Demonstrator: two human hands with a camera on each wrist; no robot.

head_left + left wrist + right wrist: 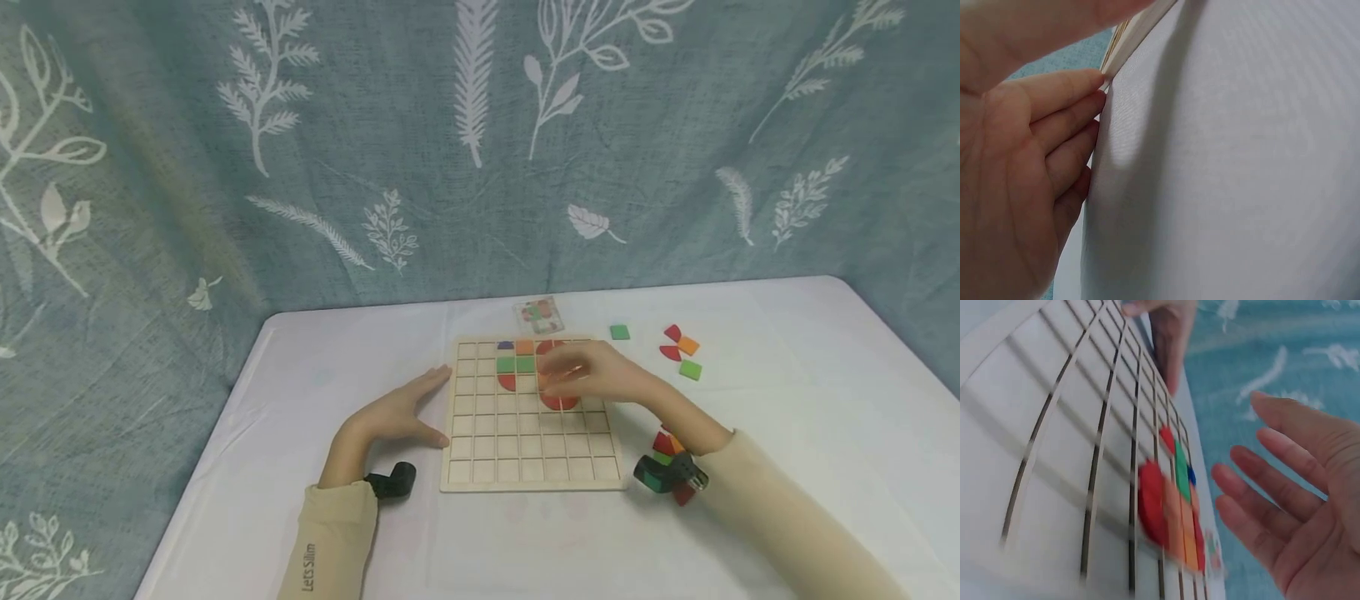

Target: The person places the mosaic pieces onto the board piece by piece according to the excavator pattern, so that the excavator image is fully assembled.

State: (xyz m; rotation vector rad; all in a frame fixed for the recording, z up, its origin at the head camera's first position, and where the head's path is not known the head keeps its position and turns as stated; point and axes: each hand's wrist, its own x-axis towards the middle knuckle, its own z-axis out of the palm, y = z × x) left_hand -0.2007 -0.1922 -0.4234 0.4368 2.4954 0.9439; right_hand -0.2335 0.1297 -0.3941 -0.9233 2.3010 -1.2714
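A pale wooden grid board [487,450] lies flat on the white table. My left hand [401,412] rests beside its left edge, thumb and fingertips spread along the rim; the left wrist view shows fairly straight fingers [1072,119] at that edge. Over the upper right cells hovers my right hand [596,371], its fingers loosely bent and apart with nothing between them in the right wrist view. Near it on the grid are red rounded pieces [1151,500], orange pieces [1175,519], green squares [506,365], a red quarter piece [507,382] and a small blue piece [506,345].
A small patterned card [538,315] lies behind the board. To the right are a loose green square [619,332] and a group with red pieces [670,352] and an orange square [687,345]. More red pieces [663,443] lie partly hidden under the right wrist camera [667,473].
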